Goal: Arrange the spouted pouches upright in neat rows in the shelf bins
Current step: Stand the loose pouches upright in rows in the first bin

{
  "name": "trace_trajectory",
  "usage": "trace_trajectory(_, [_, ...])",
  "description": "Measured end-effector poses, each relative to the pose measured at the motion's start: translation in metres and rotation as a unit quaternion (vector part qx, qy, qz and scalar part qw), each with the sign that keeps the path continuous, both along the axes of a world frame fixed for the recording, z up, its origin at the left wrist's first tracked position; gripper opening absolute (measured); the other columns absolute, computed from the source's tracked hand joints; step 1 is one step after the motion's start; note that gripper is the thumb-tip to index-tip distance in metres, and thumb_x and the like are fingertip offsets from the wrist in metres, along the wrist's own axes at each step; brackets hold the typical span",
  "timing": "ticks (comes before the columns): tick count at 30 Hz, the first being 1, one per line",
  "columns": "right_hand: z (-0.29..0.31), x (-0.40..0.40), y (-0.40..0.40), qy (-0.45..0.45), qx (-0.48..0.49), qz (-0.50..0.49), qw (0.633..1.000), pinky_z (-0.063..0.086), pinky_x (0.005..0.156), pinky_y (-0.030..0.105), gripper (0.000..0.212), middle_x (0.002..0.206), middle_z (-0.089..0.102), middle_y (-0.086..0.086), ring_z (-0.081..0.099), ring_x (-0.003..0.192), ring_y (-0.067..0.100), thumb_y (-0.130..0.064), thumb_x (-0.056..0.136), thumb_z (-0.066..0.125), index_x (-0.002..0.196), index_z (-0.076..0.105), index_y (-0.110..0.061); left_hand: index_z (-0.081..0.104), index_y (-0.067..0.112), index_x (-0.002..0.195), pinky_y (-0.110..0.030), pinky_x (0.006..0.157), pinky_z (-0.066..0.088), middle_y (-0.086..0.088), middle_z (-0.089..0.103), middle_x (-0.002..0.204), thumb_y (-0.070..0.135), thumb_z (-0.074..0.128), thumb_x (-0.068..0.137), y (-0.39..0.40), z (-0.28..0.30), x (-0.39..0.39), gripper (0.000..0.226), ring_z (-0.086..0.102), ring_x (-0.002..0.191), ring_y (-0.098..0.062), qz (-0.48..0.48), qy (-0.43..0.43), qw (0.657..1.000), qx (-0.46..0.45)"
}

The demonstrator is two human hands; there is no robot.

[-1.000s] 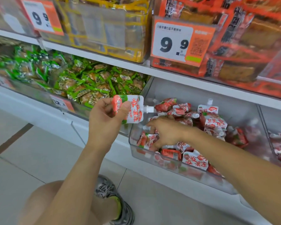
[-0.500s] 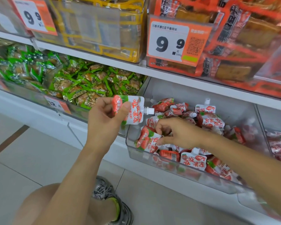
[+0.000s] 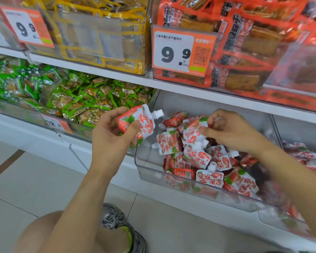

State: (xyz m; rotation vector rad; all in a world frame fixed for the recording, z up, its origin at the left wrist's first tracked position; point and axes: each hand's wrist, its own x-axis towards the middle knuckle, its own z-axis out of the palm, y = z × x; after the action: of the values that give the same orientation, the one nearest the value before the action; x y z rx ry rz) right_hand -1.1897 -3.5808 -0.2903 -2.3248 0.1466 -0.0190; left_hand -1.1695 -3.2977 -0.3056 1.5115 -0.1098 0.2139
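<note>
Furthest left, the bin of green snack packets point(image 3: 84, 103) is none of my job. Next comes my left hand point(image 3: 111, 136), just outside the clear bin's left wall, fingers and thumb curled round one strawberry spouted pouch point(image 3: 139, 123). It lies tilted in my grip, its white cap pointing up and right toward the shelf, and is not in the bin yet.

In the clear shelf bin point(image 3: 150, 172) the other strawberry pouches point(image 3: 199, 157) lie in a loose heap, spouts pointing every way, several flat on their faces. I see no upright row anywhere. The near left corner of the bin looks bare, so I judge a first row could start there.

Over the heap, my right hand point(image 3: 226, 130) pinches the top edge of a second pouch point(image 3: 193, 134) between thumb and fingertips, lifting it slightly from the pile.

Further right, the neighbouring bin point(image 3: 303, 136) also holds jumbled pouches, blurred. By my reckoning nearly everything is left to do.
</note>
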Motion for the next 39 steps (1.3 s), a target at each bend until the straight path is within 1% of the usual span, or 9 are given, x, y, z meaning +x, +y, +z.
trace_trajectory(4, [-0.005, -0.002, 0.007, -0.019, -0.352, -0.061, 0.934, 0.048, 0.082, 0.038, 0.044, 0.112, 0.060, 0.010, 0.055, 0.104, 0.033, -0.047, 0.086, 0.065, 0.113, 0.055, -0.014, 0.069, 0.027, 0.101, -0.013, 0.063, 0.053, 0.017, 0.073, 0.085, 0.002, 0.072, 0.082, 0.001, -0.003, -0.002, 0.032, 0.069, 0.080, -0.001, -0.016, -0.006, 0.999, 0.036])
trace_trajectory(7, [-0.001, -0.009, 0.038, -0.191, -0.288, 0.102, 0.933, 0.048, 0.087, 0.035, 0.034, 0.110, 0.060, 0.003, 0.057, 0.104, 0.023, -0.029, 0.084, 0.071, 0.114, 0.059, -0.019, 0.068, 0.024, 0.100, -0.010, 0.059, 0.051, 0.021, 0.072, 0.079, -0.001, 0.071, 0.082, 0.002, -0.002, -0.002, 0.032, 0.068, 0.074, 0.002, -0.025, -0.008, 0.998, 0.052])
trace_trajectory(12, [-0.020, 0.017, 0.073, 0.103, -0.194, 0.347, 0.912, 0.056, 0.084, 0.026, 0.039, 0.109, 0.070, -0.004, 0.066, 0.091, 0.004, -0.023, 0.081, 0.079, 0.118, 0.065, -0.016, 0.068, 0.011, 0.108, -0.014, 0.061, 0.054, 0.017, 0.073, 0.083, -0.001, 0.074, 0.078, -0.002, 0.002, -0.002, 0.032, 0.070, 0.076, -0.002, -0.054, -0.025, 0.996, 0.060])
trace_trajectory(16, [-0.025, 0.032, 0.081, 0.185, -0.254, 0.419, 0.852, 0.053, 0.087, 0.024, 0.054, 0.123, 0.068, -0.005, 0.066, 0.102, 0.008, -0.024, 0.084, 0.076, 0.134, 0.057, -0.018, 0.068, 0.006, 0.111, -0.018, 0.070, 0.055, 0.011, 0.075, 0.093, 0.008, 0.077, 0.075, -0.006, 0.004, -0.001, 0.037, 0.071, 0.085, -0.007, -0.081, -0.048, 0.993, 0.076])
trace_trajectory(20, [-0.026, 0.027, 0.081, 0.180, -0.294, 0.458, 0.819, 0.042, 0.064, 0.022, 0.043, 0.086, 0.068, -0.009, 0.055, 0.070, 0.005, -0.017, 0.090, 0.064, 0.133, 0.058, -0.024, 0.069, 0.009, 0.109, -0.019, 0.069, 0.055, 0.009, 0.076, 0.090, 0.008, 0.076, 0.078, -0.008, 0.003, 0.001, 0.032, 0.071, 0.082, -0.007, -0.087, -0.037, 0.992, 0.078])
trace_trajectory(23, [-0.029, 0.022, 0.074, 0.176, -0.245, 0.450, 0.840, 0.041, 0.056, 0.019, 0.037, 0.076, 0.068, 0.001, 0.051, 0.057, 0.004, -0.011, 0.090, 0.063, 0.126, 0.065, -0.021, 0.070, 0.017, 0.101, -0.018, 0.067, 0.055, 0.012, 0.075, 0.087, 0.007, 0.076, 0.078, -0.004, 0.002, 0.003, 0.026, 0.070, 0.080, -0.006, -0.074, -0.025, 0.995, 0.068])
trace_trajectory(26, [-0.028, 0.017, 0.067, 0.137, -0.209, 0.419, 0.873, 0.043, 0.061, 0.009, 0.024, 0.082, 0.072, -0.011, 0.058, 0.062, -0.009, -0.015, 0.087, 0.070, 0.110, 0.074, -0.018, 0.071, 0.018, 0.099, -0.019, 0.067, 0.055, 0.011, 0.075, 0.086, 0.007, 0.076, 0.078, 0.001, 0.002, 0.003, 0.024, 0.070, 0.079, -0.006, -0.056, -0.012, 0.997, 0.052])
trace_trajectory(34, [-0.028, 0.002, 0.067, 0.034, 0.089, 0.242, 0.966, 0.060, 0.078, 0.032, 0.012, 0.094, 0.075, 0.001, 0.072, 0.086, 0.013, -0.001, 0.087, 0.069, 0.096, 0.067, -0.008, 0.072, 0.012, 0.102, -0.022, 0.070, 0.057, 0.004, 0.076, 0.089, 0.012, 0.076, 0.079, 0.009, 0.001, 0.002, 0.023, 0.071, 0.081, -0.011, -0.006, 0.011, 0.999, 0.033])
trace_trajectory(39, [-0.052, 0.005, 0.084, 0.133, -0.044, 0.312, 0.940, 0.051, 0.089, 0.023, 0.022, 0.113, 0.069, -0.001, 0.065, 0.102, 0.010, -0.010, 0.092, 0.063, 0.114, 0.063, -0.012, 0.068, 0.014, 0.099, -0.028, 0.073, 0.060, 0.007, 0.076, 0.088, 0.001, 0.075, 0.078, 0.011, 0.001, 0.002, 0.026, 0.072, 0.086, -0.014, -0.014, 0.025, 1.000, 0.012])
